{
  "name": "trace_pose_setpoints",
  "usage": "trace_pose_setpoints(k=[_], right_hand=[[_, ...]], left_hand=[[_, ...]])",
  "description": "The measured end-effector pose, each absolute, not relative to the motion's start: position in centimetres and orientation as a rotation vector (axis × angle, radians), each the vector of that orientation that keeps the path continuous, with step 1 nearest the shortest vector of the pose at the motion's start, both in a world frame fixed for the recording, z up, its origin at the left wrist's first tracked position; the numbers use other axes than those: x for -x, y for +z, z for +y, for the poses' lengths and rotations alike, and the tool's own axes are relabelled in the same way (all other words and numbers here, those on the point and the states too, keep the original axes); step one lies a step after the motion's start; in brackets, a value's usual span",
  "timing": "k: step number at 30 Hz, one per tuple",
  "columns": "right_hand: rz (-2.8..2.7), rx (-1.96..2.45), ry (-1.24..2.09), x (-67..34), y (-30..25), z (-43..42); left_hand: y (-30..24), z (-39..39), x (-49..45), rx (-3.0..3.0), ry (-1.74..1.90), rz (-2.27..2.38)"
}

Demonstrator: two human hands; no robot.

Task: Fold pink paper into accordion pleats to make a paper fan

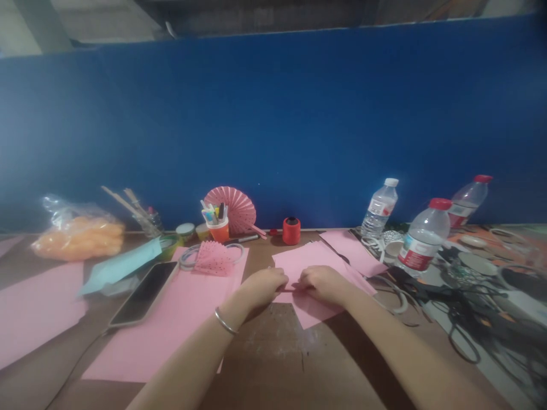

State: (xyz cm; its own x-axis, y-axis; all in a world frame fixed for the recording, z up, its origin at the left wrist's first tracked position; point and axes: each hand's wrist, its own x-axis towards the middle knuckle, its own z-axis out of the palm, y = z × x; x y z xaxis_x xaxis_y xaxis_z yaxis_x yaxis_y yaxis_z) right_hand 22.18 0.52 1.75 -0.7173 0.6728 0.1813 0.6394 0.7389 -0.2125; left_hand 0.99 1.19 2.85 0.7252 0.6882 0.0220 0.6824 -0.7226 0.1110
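Observation:
My left hand (264, 286), with a silver bangle on its wrist, is closed on the near left edge of a sheet of pink paper (307, 259). A short way to the right, my right hand (323, 283) also pinches the near edge of that paper, its fingers curled. The paper's edge between the hands looks folded, though the fingertips are mostly hidden. More pink paper (311, 316) lies beneath my right hand on the brown table (273, 353). A red spool of thread (291, 231) stands just beyond the paper.
Left are a phone (144, 293), pink sheets (166, 341), a small pleated pink piece (213, 259) and a bag of orange items (81, 236). A pleated pink fan (237, 208) stands behind a pen cup (219, 229). Water bottles (425, 239) and tangled cables (465, 319) crowd the right.

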Motion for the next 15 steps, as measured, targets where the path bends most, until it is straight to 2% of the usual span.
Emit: trace_pose_setpoints(k=[6, 15], right_hand=[[-2.709, 0.99, 0.287, -22.1, 1.8, 0.6], [-2.377, 1.451, 0.541, -20.4, 1.2, 0.0]], left_hand=[[2.9, 1.4, -1.1, -2.781, 0.076, 1.083], [2.4, 0.3, -1.2, -2.58, 0.207, 1.279]])
